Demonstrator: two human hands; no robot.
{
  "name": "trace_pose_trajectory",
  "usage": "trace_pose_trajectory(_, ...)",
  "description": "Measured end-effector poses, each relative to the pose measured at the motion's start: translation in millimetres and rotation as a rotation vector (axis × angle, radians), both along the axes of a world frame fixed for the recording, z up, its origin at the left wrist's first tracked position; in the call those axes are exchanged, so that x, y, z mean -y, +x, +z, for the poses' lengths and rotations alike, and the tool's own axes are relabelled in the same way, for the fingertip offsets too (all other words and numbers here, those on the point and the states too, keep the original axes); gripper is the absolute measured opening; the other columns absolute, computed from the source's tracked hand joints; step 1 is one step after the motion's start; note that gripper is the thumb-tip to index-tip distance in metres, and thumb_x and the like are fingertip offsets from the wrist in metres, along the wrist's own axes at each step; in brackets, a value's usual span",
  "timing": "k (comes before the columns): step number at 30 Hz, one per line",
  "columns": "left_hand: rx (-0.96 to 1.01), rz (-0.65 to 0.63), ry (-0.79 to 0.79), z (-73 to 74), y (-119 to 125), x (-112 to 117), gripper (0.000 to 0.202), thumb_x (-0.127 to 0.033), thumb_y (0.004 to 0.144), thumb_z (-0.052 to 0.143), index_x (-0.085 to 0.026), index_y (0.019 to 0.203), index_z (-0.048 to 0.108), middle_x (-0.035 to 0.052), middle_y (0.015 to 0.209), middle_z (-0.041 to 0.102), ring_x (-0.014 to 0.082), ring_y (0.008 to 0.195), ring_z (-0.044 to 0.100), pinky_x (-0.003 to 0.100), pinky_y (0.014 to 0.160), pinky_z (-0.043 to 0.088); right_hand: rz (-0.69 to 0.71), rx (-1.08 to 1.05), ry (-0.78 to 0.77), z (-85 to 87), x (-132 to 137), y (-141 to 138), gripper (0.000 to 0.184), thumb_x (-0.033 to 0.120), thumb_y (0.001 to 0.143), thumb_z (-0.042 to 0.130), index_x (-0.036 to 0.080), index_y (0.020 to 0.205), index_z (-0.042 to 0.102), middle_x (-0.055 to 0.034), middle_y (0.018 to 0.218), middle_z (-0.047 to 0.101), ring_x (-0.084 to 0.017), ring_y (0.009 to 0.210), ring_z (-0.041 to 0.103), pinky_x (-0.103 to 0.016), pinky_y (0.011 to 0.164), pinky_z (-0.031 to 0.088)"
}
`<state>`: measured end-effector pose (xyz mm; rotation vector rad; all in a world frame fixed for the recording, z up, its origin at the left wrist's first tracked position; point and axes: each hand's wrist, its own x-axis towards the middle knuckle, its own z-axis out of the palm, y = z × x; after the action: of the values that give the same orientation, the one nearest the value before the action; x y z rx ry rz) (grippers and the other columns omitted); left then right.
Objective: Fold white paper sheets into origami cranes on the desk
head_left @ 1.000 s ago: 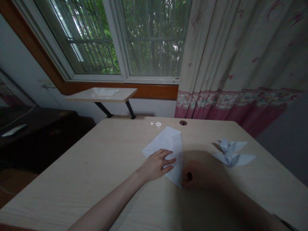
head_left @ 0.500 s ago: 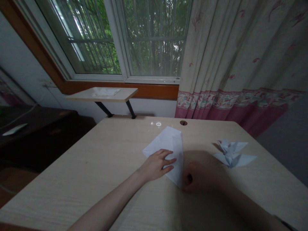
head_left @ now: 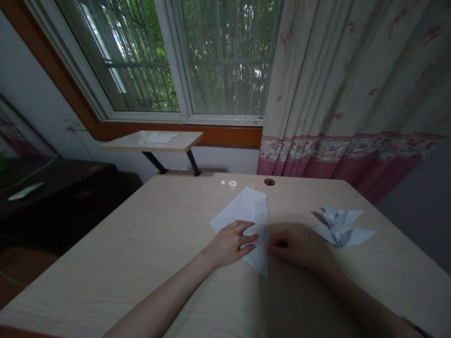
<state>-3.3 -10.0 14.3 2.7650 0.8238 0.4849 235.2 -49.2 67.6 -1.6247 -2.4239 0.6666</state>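
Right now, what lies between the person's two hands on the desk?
In the head view, a folded sheet of white paper lies between the left hand and the right hand, with the left hand resting on it.

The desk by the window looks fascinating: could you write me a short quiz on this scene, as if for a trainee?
1. True or false: the left hand rests on the white paper sheet.
2. Which lies on the desk to the right of the right hand? A) a folded paper figure B) a coffee mug C) a pair of scissors
3. What hangs just to the right of the window?

Key: 1 true; 2 A; 3 a curtain with a pink border.
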Motion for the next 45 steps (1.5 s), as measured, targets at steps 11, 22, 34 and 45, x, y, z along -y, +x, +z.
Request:
trace_pose_trajectory(11, 0.058, -0.009, -0.019, 5.5, -3, -2, 0.027, -0.034, 0.097, 0.048, -0.026, 0.108, 0.072, 0.0059, 0.134, 0.056, 0.0233, 0.115, 0.057, 0.038, 0.1, 0.044, -0.363, -0.058, 0.275, -29.0, 4, 0, 0.032, 0.033, 0.097, 0.032, 0.024, 0.078, 0.057, -0.0023, 0.074, 0.066, -0.018, 0.071, 0.062, -0.026, 0.062, 0.041)
trace_pose_trajectory(22, 0.217, 0.001, 0.144, -2.3, 1, 1, 0.022, -0.026, 0.092, 0.052, -0.023, 0.1, 0.072, 0.0062, 0.119, 0.068, 0.0218, 0.103, 0.066, 0.043, 0.096, 0.047, -0.066, -0.287, 0.895, -72.3, -17, 2, 0.034, 0.017, 0.092, 0.044, 0.023, 0.126, 0.048, -0.0119, 0.121, 0.057, -0.024, 0.116, 0.052, -0.045, 0.096, 0.048)
trace_pose_trajectory(34, 0.264, -0.106, 0.072, 3.5, 4, 5, 0.022, -0.025, 0.089, 0.051, -0.019, 0.092, 0.072, 0.0058, 0.103, 0.074, 0.0191, 0.09, 0.07, 0.035, 0.087, 0.052, -0.088, -0.072, 0.943, -72.0, -14, -4, 0.038, 0.014, 0.091, 0.047, 0.028, 0.127, 0.051, -0.0112, 0.144, 0.035, -0.032, 0.137, 0.029, -0.056, 0.105, 0.032)
trace_pose_trajectory(45, 0.208, -0.203, -0.058, 8.2, 7, 8, 0.021, -0.023, 0.09, 0.05, -0.017, 0.098, 0.069, 0.0066, 0.105, 0.071, 0.019, 0.098, 0.067, 0.03, 0.088, 0.052, -0.055, -0.214, 0.886, -68.1, -9, -1, 0.034, 0.005, 0.086, 0.04, 0.026, 0.097, 0.064, -0.0008, 0.098, 0.071, -0.021, 0.124, 0.05, -0.051, 0.113, 0.011)
